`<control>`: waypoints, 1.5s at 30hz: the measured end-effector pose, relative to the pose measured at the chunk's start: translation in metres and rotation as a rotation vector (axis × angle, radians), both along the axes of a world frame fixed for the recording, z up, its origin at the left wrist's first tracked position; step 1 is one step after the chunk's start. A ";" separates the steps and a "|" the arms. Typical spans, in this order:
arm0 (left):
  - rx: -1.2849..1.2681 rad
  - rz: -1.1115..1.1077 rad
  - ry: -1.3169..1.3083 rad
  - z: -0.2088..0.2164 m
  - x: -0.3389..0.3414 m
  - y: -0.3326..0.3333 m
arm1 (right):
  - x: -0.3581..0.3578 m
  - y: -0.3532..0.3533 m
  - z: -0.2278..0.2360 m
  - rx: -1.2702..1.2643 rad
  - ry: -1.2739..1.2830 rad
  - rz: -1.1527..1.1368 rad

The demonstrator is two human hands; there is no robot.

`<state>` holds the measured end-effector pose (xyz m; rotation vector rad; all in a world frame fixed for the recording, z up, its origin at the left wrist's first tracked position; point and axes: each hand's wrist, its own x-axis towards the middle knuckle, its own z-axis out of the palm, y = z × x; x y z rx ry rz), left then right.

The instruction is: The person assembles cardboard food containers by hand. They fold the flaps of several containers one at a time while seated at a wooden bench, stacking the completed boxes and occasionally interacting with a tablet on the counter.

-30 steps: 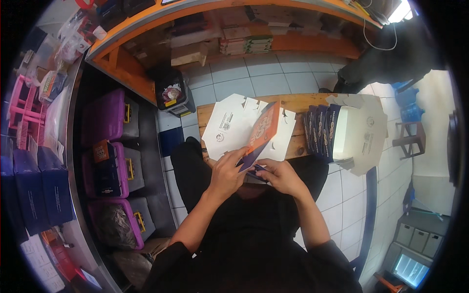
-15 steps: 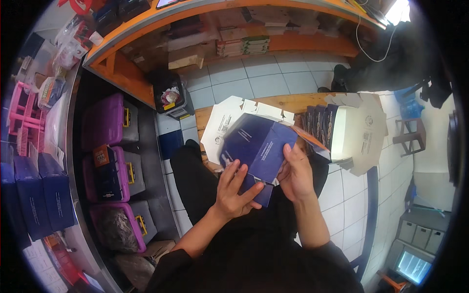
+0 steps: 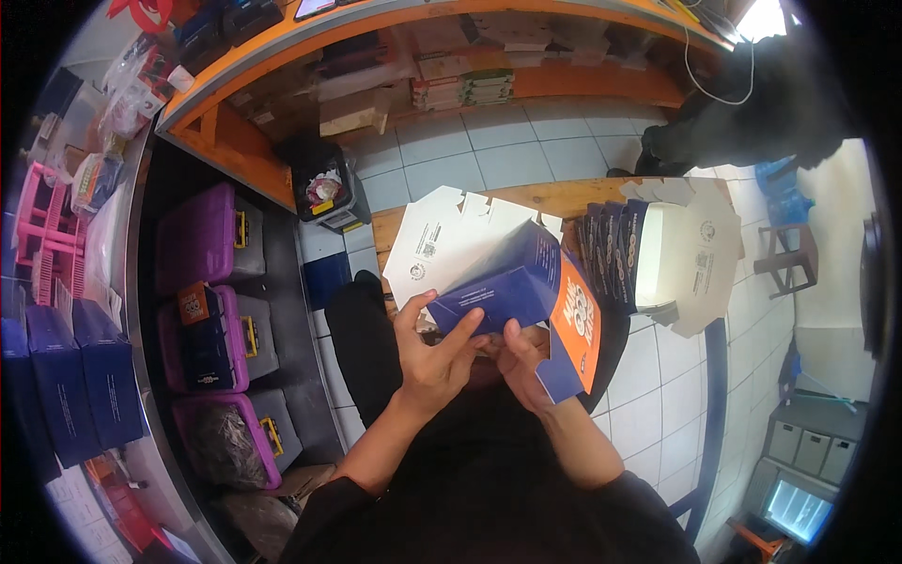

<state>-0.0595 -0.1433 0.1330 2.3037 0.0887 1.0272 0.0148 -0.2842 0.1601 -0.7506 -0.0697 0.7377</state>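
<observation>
Over my lap is a dark blue cardboard box (image 3: 503, 282), partly folded, with an orange panel on its right side and an end flap sticking out at the lower right. The fingers of my left hand (image 3: 434, 362) press on its near left side. My right hand (image 3: 528, 371) grips the near edge beside the flap, thumb up; some of its fingers are hidden by the cardboard. Just beyond lie flat white carton blanks (image 3: 423, 240) with notched edges, on a wooden bench (image 3: 540, 195). Several folded dark blue boxes (image 3: 611, 249) stand in a row to their right.
More white carton blanks (image 3: 700, 263) lie at the bench's right end. Purple-lidded bins (image 3: 197, 235) line the left shelf, with blue boxes (image 3: 103, 381) stacked above. A black waste bin (image 3: 338, 193) stands ahead; a brown stool (image 3: 786, 263) is at right. Another person's dark clothing shows at upper right.
The blue box has been turned and its panels folded up, so its orange panel now faces right. My right hand has moved down and left to the near edge.
</observation>
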 end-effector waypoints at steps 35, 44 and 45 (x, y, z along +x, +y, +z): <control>-2.216 -0.301 0.311 -0.108 -0.048 0.019 | 0.015 -0.027 0.000 -0.853 -1.742 0.874; -1.241 -0.216 0.692 -0.100 -0.051 0.021 | 0.020 -0.054 -0.056 -0.923 -1.408 1.181; -1.152 -0.318 0.643 -0.095 -0.056 0.034 | 0.022 -0.054 -0.052 -0.936 -1.401 1.170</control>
